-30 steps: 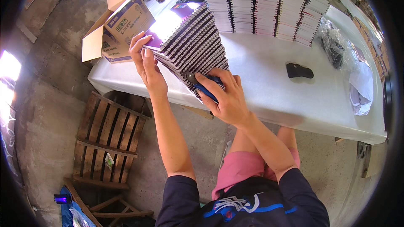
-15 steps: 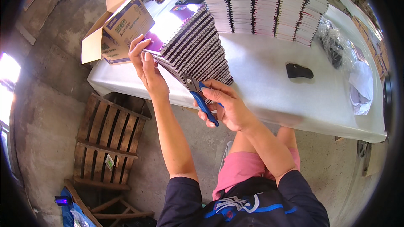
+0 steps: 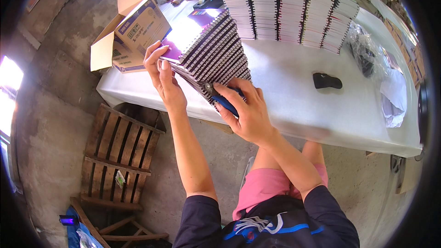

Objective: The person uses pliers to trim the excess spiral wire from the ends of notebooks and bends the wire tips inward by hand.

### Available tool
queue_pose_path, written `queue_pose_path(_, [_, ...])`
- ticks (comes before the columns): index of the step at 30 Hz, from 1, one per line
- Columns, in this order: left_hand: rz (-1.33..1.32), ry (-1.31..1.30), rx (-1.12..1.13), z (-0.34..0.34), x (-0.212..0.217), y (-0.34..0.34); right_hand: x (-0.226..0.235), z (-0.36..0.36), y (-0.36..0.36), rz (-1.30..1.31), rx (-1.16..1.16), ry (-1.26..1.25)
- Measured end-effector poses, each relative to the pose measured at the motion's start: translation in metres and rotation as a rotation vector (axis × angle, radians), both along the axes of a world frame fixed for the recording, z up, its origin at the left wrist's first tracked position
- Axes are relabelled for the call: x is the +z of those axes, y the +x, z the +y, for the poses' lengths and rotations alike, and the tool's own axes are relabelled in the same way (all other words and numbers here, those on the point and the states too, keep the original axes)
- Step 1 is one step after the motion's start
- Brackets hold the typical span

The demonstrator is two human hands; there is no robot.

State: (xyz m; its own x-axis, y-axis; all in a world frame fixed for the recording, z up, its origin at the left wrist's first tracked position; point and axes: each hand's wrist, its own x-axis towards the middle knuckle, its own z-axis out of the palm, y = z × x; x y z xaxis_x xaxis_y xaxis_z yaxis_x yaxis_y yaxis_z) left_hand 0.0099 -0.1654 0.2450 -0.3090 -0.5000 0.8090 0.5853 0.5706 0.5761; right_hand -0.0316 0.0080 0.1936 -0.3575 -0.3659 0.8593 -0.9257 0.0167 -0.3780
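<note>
At the near edge of the white-covered table (image 3: 294,82), seen from the head camera, both hands work on a stack of spiral-bound books (image 3: 218,48) whose dark bindings face the person. The left forearm rises from the lower edge, almost straight and leaning a little leftward; the left hand (image 3: 169,88) is turned up at the stack's left corner, its bent fingers reaching the glossy purple cover (image 3: 172,54) on top and its thumb upright just beside the corner. Whether those fingers pinch the books or merely steady them, I cannot tell. The right forearm slants up and leftward from the shoulder, elbow out to the side, the right hand (image 3: 250,110) back uppermost, with its fingers curled around the blue-handled pliers (image 3: 227,105). Their metal head lies at the left ends of the bindings, low on the stack; what the jaws enclose is too small to make out. Behind stand more piles of spiral-bound books (image 3: 290,16), an open cardboard box (image 3: 143,30) lies to the left, and a small black object (image 3: 327,81) rests well apart on the right.
</note>
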Motion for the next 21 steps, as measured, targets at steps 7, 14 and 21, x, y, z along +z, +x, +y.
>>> queue_pose_path(7, [0.01, -0.011, 0.005, -0.002, -0.002, 0.001, 0.03, 0.019, -0.009, -1.493, 1.07, 0.072])
queue_pose_path(14, [-0.001, 0.023, -0.008, -0.002, -0.002, -0.001, 0.01, 0.016, 0.001, -1.055, 0.689, -0.017])
queue_pose_path(21, [-0.002, -0.003, 0.003, -0.004, -0.002, 0.001, 0.008, 0.013, 0.006, -0.227, 0.089, 0.073])
